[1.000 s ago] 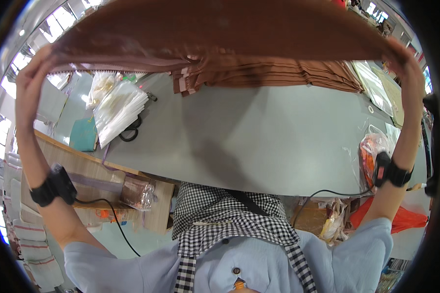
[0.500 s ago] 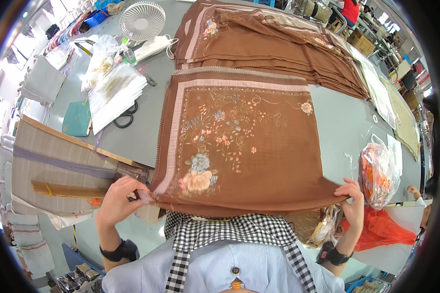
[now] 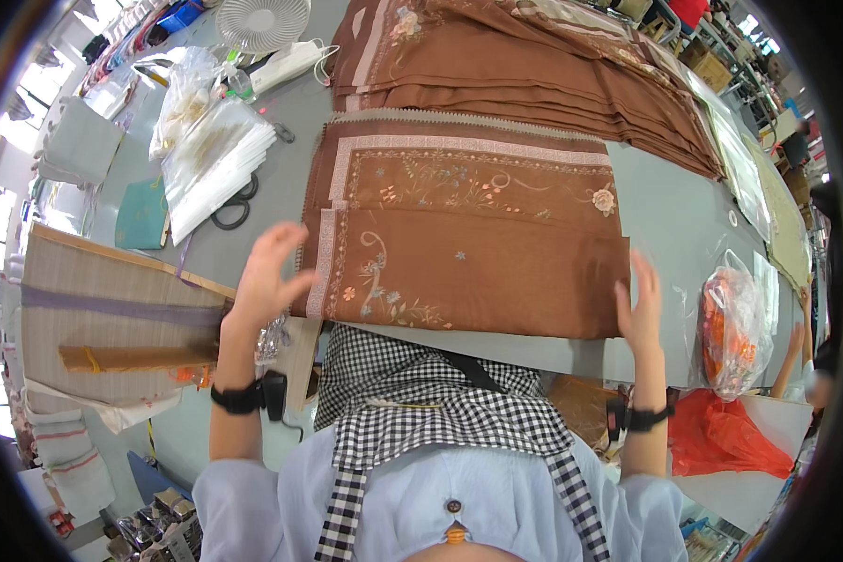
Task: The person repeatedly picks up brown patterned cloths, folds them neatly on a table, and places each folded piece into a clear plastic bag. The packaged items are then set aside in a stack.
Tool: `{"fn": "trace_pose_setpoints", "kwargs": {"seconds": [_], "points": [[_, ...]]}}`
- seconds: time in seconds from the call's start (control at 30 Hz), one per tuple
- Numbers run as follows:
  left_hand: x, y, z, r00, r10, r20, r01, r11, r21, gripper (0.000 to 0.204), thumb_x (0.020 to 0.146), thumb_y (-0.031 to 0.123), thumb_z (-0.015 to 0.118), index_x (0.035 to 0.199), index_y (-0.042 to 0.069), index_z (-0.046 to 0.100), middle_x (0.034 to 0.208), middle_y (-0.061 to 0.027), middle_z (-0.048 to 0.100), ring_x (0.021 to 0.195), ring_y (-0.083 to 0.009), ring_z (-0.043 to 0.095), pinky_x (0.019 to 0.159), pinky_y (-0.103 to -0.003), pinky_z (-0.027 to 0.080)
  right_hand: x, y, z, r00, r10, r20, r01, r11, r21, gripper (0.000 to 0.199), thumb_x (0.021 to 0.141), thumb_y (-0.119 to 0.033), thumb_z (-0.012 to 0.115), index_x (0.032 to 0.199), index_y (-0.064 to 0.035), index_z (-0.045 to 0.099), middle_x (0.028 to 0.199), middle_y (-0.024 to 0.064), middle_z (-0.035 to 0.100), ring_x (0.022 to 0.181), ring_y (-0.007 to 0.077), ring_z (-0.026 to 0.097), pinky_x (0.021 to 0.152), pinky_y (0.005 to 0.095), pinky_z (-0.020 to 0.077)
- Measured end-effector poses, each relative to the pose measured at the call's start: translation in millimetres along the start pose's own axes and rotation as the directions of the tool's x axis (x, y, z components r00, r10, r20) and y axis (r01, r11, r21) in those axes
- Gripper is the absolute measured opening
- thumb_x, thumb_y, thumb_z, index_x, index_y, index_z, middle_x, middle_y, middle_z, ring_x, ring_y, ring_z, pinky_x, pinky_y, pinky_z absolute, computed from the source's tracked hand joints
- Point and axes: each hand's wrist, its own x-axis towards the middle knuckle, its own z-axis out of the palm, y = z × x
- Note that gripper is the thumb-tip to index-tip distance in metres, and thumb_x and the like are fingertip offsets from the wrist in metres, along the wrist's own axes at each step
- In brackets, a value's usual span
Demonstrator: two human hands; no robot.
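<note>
In front of me a brown floral scarf [image 3: 496,272] lies on the grey table, its near part folded over toward the far side. A pale patterned border runs along its left and far edges, and the far edge is zigzag cut. My left hand [image 3: 273,276] is at the scarf's left edge, fingers spread and holding nothing. By the right edge is my right hand [image 3: 639,300], fingers stretched out and empty; whether it touches the cloth is hard to tell. Beyond lies a pile of similar brown scarves [image 3: 525,84].
Black scissors [image 3: 236,204], white plastic sleeves [image 3: 217,159], a teal booklet [image 3: 142,214] and a white fan [image 3: 262,23] are on the left. At right sit a clear bag with orange contents [image 3: 729,323] and a red plastic bag [image 3: 726,436]. Another person's arm [image 3: 793,356] shows at far right.
The scarf's near edge, held in both hands before, is now folded over onto the rest of it. Both hands have let go and moved away from me to the scarf's sides.
</note>
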Motion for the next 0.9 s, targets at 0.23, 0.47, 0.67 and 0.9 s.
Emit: {"fn": "trace_pose_setpoints", "kwargs": {"seconds": [0.23,0.47,0.67,0.9], "points": [[-78.8,32.9,-2.5,0.98,-0.14,0.138,0.167,0.964,-0.206,0.012,0.073,0.003,0.072,0.085,0.003,0.071,0.087,-0.0066,0.062,0.099,-0.0235,0.058,0.091,-0.035,0.043,-52.2,-0.1,-25.4,0.942,0.129,0.31,-0.132,0.991,-0.01,0.038,0.072,0.015,0.052,0.102,-0.0023,0.069,0.109,0.0098,0.069,0.116,0.0311,0.059,0.109,0.0484,0.0351],[-64.6,26.8,-47.1,0.852,-0.519,0.071,0.425,0.605,-0.673,0.015,0.086,0.001,0.061,0.1,-0.002,0.065,0.105,-0.0048,0.063,0.099,-0.0115,0.055,0.082,-0.027,0.046,-65.5,21.8,-60.2,0.912,0.363,0.189,-0.387,0.617,0.685,0.014,0.091,-0.002,0.055,0.099,0.0025,0.065,0.104,0.0075,0.07,0.103,0.0161,0.063,0.099,0.0364,0.0419],[46.6,-22.9,30.7,0.832,-0.361,-0.421,0.189,0.898,-0.398,0.029,0.096,0.007,0.046,0.123,0.002,0.055,0.115,-0.0119,0.06,0.099,-0.0199,0.058,0.09,-0.028,0.043,29.3,33.2,29.8,0.893,0.332,-0.303,-0.237,0.921,0.311,0.024,0.101,-0.019,0.047,0.111,-0.0001,0.057,0.096,0.0167,0.066,0.087,0.0256,0.064,0.076,0.0341,0.0475],[44.9,-51.9,73.5,0.811,-0.369,-0.455,0.359,0.927,-0.113,0.042,0.091,0.017,0.061,0.127,0.002,0.048,0.121,-0.0202,0.055,0.097,-0.0303,0.058,0.091,-0.038,0.044,67.7,18.9,76.0,0.946,0.181,-0.269,-0.234,0.956,-0.178,0.039,0.097,-0.023,0.054,0.131,-0.0047,0.048,0.113,0.0174,0.063,0.098,0.0378,0.061,0.083,0.0435,0.0497]]}}
